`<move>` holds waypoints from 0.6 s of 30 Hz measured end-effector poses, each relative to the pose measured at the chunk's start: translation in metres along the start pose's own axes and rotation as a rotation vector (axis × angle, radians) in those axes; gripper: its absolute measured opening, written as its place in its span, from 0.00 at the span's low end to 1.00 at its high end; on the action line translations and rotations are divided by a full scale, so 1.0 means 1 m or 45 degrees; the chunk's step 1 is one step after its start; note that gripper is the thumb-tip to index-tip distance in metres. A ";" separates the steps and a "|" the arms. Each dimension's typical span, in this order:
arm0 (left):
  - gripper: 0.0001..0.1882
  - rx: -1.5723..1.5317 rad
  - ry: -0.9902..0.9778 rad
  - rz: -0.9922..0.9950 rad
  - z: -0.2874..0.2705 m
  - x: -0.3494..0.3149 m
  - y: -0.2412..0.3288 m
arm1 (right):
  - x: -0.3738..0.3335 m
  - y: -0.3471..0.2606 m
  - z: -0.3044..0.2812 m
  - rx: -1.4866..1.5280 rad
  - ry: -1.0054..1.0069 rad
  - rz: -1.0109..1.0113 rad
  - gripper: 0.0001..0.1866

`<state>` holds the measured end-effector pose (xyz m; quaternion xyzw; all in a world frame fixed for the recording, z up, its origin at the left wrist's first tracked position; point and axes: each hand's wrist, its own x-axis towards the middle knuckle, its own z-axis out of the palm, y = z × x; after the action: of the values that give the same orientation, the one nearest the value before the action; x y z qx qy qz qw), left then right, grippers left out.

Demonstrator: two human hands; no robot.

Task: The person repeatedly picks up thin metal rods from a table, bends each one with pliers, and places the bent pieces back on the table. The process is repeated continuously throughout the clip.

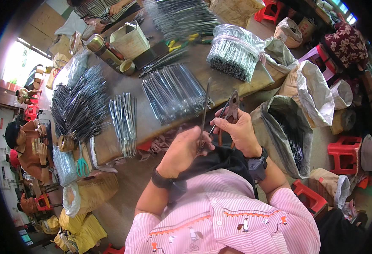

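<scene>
L hand [179,154] is curled round a slim metal strip [205,103], fingers closed on its lower part; strip stands roughly upright w/ its far end free. R hand [241,131] has fingers shut round pliers [233,106], head pointing far; can't tell if the plier jaws are apart. Thin dark piece by R thumb too, but exact hold n/c. Both hands are just off the near edge of the worktable [196,59], strip & pliers apart.

Far side of hands: wide row of strips [173,91], w/ smaller row [123,122] to its left. Open grey sack [308,148] w/ dark strips is on the right.

Step in hand looks like working a single strip w/ pliers, prob. mid-way. Next move calls for a steady L pinch & careful lining-up of plier tips, fingers clear.
</scene>
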<state>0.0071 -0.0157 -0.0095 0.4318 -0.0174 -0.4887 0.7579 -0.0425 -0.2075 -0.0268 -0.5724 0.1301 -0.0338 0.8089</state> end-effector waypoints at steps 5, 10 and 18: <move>0.07 -0.020 0.128 -0.041 -0.009 0.014 -0.015 | -0.004 0.004 0.004 -0.067 0.028 -0.093 0.09; 0.08 0.138 0.205 0.184 -0.010 0.014 -0.019 | -0.004 0.010 -0.004 0.141 0.018 0.066 0.12; 0.12 0.545 0.386 0.381 -0.002 0.007 -0.015 | -0.009 0.011 -0.043 1.071 -0.256 0.597 0.17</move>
<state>0.0008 -0.0218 -0.0234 0.6423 -0.0700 -0.2869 0.7073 -0.0626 -0.2419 -0.0488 -0.1520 0.1519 0.1551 0.9642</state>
